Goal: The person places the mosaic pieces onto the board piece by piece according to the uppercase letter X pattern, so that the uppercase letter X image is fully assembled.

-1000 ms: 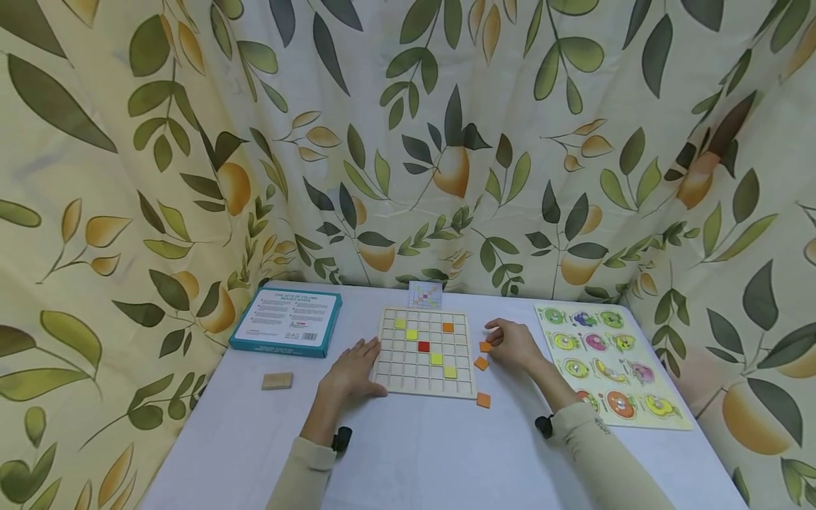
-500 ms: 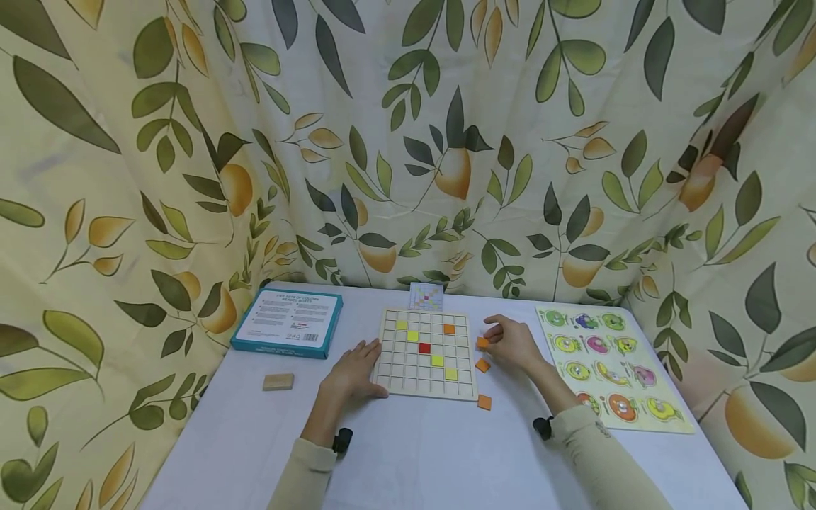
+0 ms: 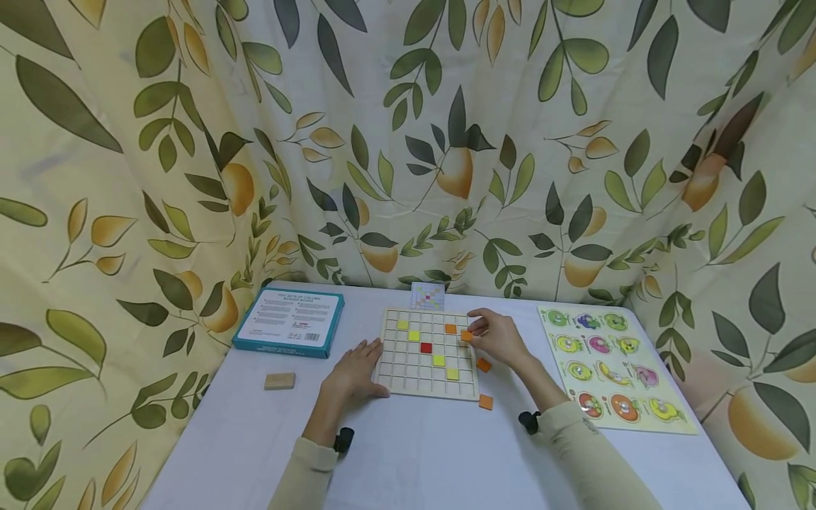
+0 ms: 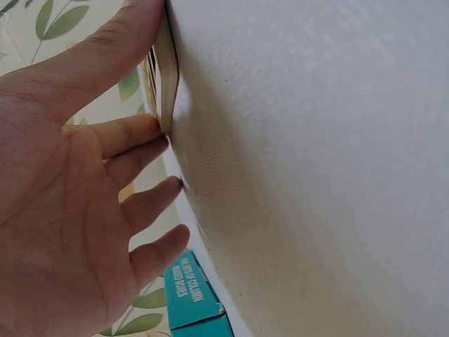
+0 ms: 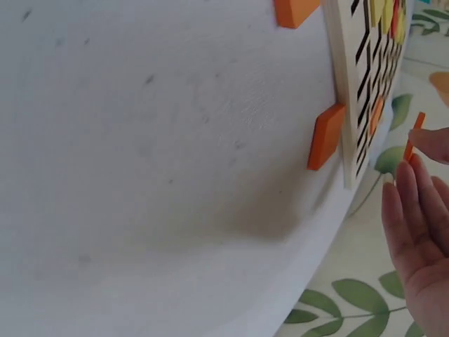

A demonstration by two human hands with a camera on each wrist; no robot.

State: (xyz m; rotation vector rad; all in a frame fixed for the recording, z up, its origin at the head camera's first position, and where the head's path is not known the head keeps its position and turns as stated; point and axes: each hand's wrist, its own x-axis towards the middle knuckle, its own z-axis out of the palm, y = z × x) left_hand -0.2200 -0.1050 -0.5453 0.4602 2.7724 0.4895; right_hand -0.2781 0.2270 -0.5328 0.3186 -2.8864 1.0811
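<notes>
A wooden grid board lies on the table, with yellow tiles along a diagonal, a red tile in the middle and one orange tile at upper right. My left hand rests against the board's left side, its fingers fairly straight; in the left wrist view the thumb and index finger touch the board's edge. Between thumb and fingertips my right hand pinches another orange tile, raised over the board's right edge. The right wrist view shows that tile edge-on.
Two loose orange tiles, one upper and one lower, lie right of the board. A small pattern card stands behind it. At left are a teal box and a wooden block; at right lies a fruit picture board.
My right hand has picked up the topmost loose orange tile from the table and carried it left, over the board's right edge. The left hand has stayed in place.
</notes>
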